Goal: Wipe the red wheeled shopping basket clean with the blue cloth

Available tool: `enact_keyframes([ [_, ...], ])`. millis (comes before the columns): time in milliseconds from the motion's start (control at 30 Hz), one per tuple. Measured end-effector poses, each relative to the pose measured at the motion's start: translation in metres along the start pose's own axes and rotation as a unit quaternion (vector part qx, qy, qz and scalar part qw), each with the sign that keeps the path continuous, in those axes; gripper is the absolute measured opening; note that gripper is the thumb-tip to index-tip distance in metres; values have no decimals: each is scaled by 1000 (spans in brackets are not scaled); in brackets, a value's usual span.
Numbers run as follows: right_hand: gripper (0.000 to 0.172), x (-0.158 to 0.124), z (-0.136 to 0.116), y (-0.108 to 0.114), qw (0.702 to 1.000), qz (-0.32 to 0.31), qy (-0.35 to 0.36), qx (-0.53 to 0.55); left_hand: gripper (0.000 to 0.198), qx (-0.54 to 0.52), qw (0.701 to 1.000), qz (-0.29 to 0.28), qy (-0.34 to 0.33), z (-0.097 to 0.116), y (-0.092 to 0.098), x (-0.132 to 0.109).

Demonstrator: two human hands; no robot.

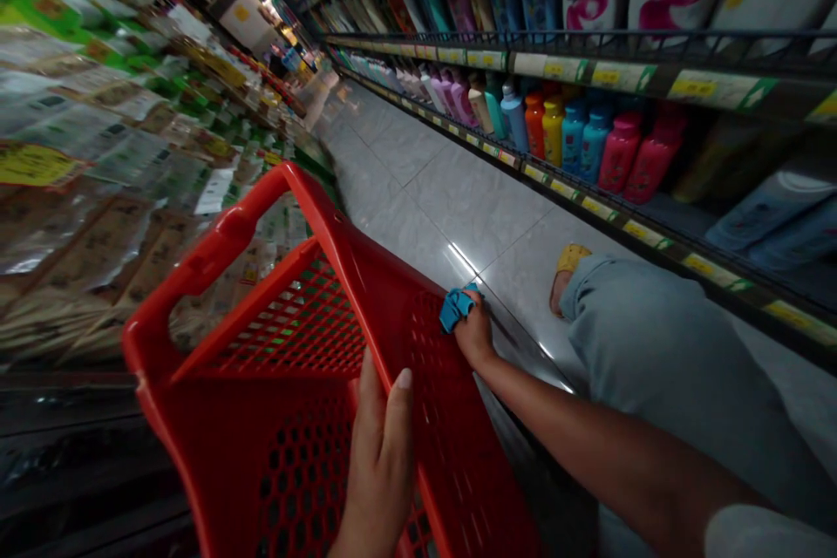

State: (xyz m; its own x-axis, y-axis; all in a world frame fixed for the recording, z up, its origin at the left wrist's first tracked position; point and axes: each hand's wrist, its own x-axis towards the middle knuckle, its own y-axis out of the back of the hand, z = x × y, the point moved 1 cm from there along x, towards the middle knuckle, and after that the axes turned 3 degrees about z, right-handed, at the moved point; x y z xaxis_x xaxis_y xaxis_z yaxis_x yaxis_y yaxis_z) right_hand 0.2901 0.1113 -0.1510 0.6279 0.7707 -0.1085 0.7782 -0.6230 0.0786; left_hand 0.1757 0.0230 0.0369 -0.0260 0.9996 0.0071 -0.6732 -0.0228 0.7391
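Note:
A red plastic shopping cart (385, 279) with lattice walls stands tilted across the view, its handle at the upper left. My left hand (383, 445) grips the cart's near top rim, thumb on the outer side and fingers on the inner side. Lower down, against the outside of the cart's side wall, my right hand (476, 333) is closed on a crumpled blue cloth (456, 308). The cloth touches the red lattice. Part of the cloth is hidden by my fingers.
Shelves with bottles (585, 139) run along the right, above a grey tiled floor (432, 183). Packaged goods (124, 157) are stacked on the left. My bent leg (641, 331) and yellow shoe (572, 260) are beside the cart.

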Motion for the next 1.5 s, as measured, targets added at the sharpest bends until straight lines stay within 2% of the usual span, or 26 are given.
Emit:
enact_keyframes([
  [33,29,-3,-6,3,1000,10,2,6,59,-1,1000,-6,-9,1,0,0],
  [100,25,-3,-33,10,998,20,45,39,62,0,1000,-18,-25,4,0,0],
  [200,21,7,-78,22,977,-13,186,106,65,7,999,-36,-38,8,1,-1],
  [267,21,13,-84,27,962,-32,245,117,65,9,998,-52,-38,7,3,-1],
  [300,22,15,-78,28,962,-31,247,113,64,10,998,-56,-38,6,6,-1],
  [367,22,18,-56,29,978,2,186,97,62,13,997,-56,-42,0,13,-1],
  [433,20,20,-37,26,993,47,76,79,59,18,997,-56,-50,-9,24,0],
  [467,19,21,-36,25,994,62,36,76,57,22,997,-60,-52,-14,30,1],
  [500,19,22,-42,25,994,67,26,84,56,26,996,-66,-51,-19,36,2],
  [567,19,27,-76,26,986,46,95,126,58,40,995,-80,-45,-28,47,5],
  [667,20,35,-138,33,950,-4,253,185,63,65,991,-110,-35,-31,58,11],
  [733,20,36,-150,36,939,-12,288,186,64,80,989,-122,-32,-27,64,15],
  [767,20,35,-142,35,946,-5,274,176,64,86,989,-120,-33,-24,65,17],
  [833,21,27,-101,33,974,24,182,136,59,99,988,-108,-42,-17,67,20],
  [900,18,17,-42,31,996,56,-4,74,50,122,985,-94,-72,-11,64,22],
  [967,18,7,2,30,993,76,-76,50,43,161,978,-59,-115,-7,60,21],
  [1033,18,4,13,29,991,88,-94,44,38,193,968,-20,-161,-7,56,20],
  [1100,19,8,-11,31,992,99,-42,60,34,204,957,-13,-205,-9,54,20],
  [1167,19,12,-62,37,986,100,89,101,30,212,943,-19,-254,-14,54,19],
  [1233,20,10,-119,46,956,92,240,139,27,227,923,0,-311,-20,58,18],
  [1300,21,5,-165,58,926,84,342,135,25,245,895,37,-371,-26,62,16],
  [1400,22,4,-203,75,886,59,456,53,23,276,855,65,-433,-34,68,12],
  [1500,24,27,-224,93,868,67,491,-35,20,296,827,67,-473,-38,73,10],
])
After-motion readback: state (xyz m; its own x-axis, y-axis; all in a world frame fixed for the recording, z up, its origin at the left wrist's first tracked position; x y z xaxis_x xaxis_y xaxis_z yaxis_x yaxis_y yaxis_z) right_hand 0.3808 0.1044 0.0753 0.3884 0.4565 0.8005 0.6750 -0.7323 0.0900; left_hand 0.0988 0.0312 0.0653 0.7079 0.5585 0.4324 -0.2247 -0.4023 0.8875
